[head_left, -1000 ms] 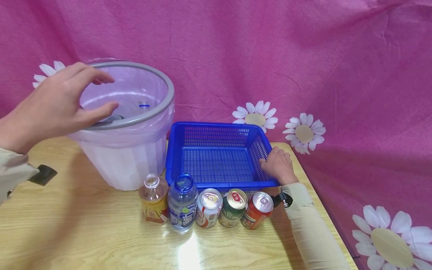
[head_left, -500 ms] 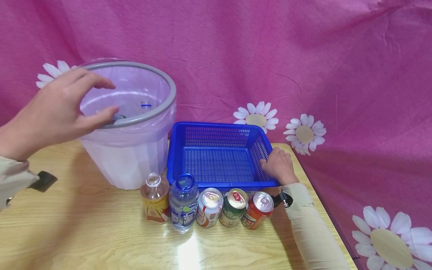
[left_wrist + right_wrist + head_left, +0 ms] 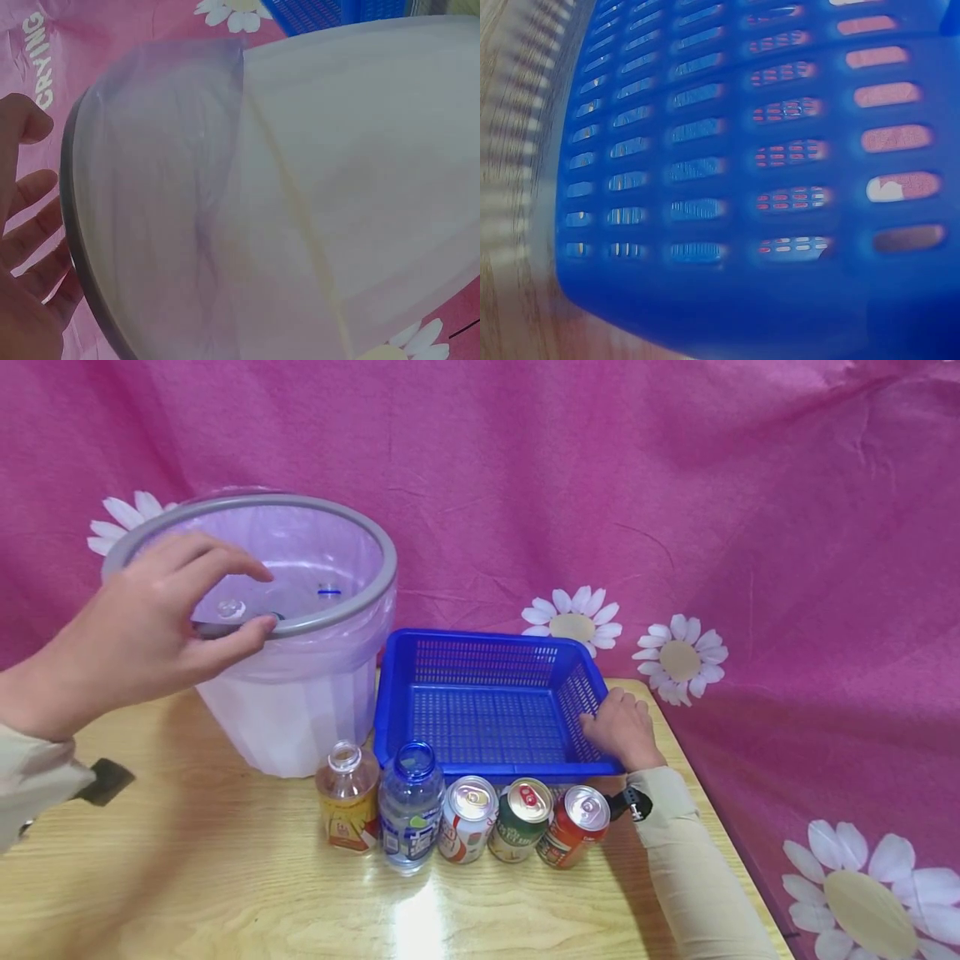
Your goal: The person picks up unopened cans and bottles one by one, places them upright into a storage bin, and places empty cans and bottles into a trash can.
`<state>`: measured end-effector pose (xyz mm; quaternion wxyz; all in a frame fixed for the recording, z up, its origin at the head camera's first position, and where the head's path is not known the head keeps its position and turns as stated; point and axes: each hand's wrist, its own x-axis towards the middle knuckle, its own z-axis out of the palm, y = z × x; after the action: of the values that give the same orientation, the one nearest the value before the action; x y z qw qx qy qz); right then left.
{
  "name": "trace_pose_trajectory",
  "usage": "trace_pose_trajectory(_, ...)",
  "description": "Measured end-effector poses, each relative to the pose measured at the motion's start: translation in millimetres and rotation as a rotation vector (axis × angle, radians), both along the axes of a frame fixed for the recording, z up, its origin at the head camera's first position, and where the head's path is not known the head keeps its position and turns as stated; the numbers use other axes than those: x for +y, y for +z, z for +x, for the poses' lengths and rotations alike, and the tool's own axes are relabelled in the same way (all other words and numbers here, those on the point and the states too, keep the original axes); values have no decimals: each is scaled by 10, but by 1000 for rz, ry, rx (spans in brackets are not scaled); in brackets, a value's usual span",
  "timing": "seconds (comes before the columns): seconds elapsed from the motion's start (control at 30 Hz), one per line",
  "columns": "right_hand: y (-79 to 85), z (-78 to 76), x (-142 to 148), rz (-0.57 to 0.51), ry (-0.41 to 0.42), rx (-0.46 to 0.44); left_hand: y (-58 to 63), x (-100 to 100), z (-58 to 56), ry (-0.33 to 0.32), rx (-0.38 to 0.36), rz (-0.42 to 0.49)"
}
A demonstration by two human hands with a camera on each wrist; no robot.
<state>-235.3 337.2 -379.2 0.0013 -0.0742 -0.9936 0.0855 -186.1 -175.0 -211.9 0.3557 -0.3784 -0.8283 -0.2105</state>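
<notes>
My left hand (image 3: 161, 622) hovers at the near left rim of a white bin (image 3: 300, 710) lined with a translucent lilac bag. Its thumb and fingers are spread and hold nothing; the left wrist view shows the fingers (image 3: 34, 247) beside the bin's grey rim (image 3: 69, 187). My right hand (image 3: 621, 727) grips the right rim of a blue plastic basket (image 3: 480, 727). That hand is not visible in the right wrist view, where the basket's slotted wall (image 3: 735, 172) fills most of the picture. Inside the bin lie a clear bottle neck (image 3: 231, 608) and a blue-ringed bottle neck (image 3: 328, 592).
In front of the basket stand an orange-labelled bottle (image 3: 347, 806), a blue-necked bottle (image 3: 411, 814), a white can (image 3: 468, 822), a green can (image 3: 521, 822) and a red can (image 3: 573, 831). The wooden table (image 3: 262, 877) meets a pink flowered cloth (image 3: 465, 468).
My left hand has moved slightly right and down across the bin's rim, and the bottle neck inside has come into view. The right hand stays on the basket. The whole view shifts a little.
</notes>
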Motion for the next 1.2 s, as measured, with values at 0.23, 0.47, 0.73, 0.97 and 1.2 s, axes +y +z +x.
trace_pose_trajectory(0.23, 2, 2, 3, -5, -2, -1, -26, 71, 47, -47, 26, -8)
trace_pose_trajectory(0.47, 0, -8, 1, -12, -1, -2, -59, 125, 74, -69, 44, -3)
trace_pose_trajectory(0.73, -16, -8, 26, -5, 2, 2, -79, 205, 175, -107, 28, 15)
trace_pose_trajectory(0.97, -9, -34, 15, -20, -4, -9, -109, 267, 252, -112, 33, -16)
trace_pose_trajectory(1.2, 7, -20, 30, -6, 12, -9, -151, 328, 293, -142, 29, -14)
